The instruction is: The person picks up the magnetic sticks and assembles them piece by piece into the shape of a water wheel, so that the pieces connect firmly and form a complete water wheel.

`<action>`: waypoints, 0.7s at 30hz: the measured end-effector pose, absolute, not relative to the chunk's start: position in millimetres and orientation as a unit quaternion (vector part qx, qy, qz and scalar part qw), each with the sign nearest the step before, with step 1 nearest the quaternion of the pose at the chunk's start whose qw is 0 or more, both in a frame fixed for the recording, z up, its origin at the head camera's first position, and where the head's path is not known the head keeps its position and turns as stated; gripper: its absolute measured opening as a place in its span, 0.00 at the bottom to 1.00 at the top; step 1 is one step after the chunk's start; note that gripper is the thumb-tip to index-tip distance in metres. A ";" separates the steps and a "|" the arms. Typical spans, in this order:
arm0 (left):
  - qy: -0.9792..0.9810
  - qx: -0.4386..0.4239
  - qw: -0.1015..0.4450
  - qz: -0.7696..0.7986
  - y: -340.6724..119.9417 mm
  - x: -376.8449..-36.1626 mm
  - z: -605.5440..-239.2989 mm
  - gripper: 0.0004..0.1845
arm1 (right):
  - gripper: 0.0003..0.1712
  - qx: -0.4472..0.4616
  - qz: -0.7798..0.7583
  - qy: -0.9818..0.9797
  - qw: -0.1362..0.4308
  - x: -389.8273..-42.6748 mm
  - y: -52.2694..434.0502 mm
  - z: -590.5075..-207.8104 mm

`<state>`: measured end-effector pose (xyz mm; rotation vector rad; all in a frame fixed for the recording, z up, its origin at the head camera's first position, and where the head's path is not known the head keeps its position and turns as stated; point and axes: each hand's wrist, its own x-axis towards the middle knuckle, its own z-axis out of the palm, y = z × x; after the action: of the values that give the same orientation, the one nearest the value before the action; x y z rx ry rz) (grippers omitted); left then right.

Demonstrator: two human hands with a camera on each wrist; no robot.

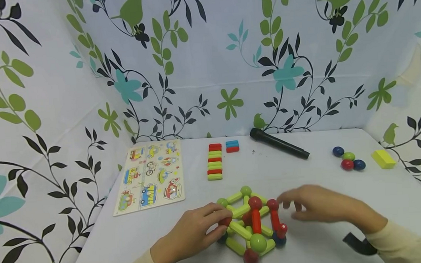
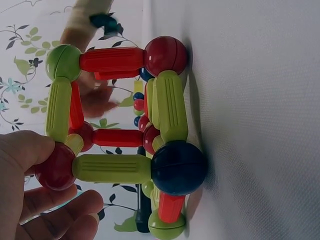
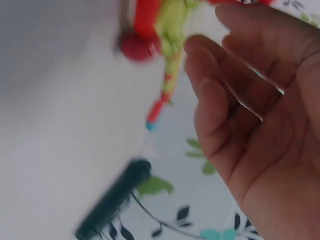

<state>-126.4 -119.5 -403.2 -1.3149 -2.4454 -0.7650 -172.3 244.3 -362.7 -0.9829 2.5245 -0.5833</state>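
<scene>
A frame of magnetic sticks and balls, in yellow-green and red with red, green and dark blue balls, stands near the table's front. My left hand grips its left side at a red ball, with the thumb against that ball in the left wrist view. Just right of the frame hovers my right hand, its fingers loosely bent and apart from the red ball at that corner. The right wrist view shows nothing in the right palm.
Behind the frame lies a row of loose sticks, with a small pair beside it. A picture puzzle board is at left. Farther back rests a black microphone. Loose balls and a yellow block sit at right.
</scene>
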 end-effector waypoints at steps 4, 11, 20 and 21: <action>-0.843 -0.451 0.133 -0.262 -118.3 -126.6 -403.3 0.15 | 0.19 -0.328 -0.154 0.927 0.092 -222.8 244.9 -343.8; -0.841 -0.456 0.132 -0.261 -117.6 -128.4 -402.5 0.16 | 0.18 -0.306 -0.102 0.946 0.017 -309.7 214.0 -357.5; -0.848 -0.446 0.115 -0.262 -117.9 -126.6 -403.2 0.17 | 0.31 -0.314 -0.053 0.946 0.066 -355.1 155.7 -394.4; -0.848 -0.445 0.115 -0.264 -118.0 -126.7 -403.3 0.16 | 0.30 -0.312 -0.049 0.947 0.059 -357.5 150.4 -396.8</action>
<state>-126.7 -118.0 -403.3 -1.3050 -2.4837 -0.7729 -357.5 150.4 -396.8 -0.9451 2.8676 -0.1496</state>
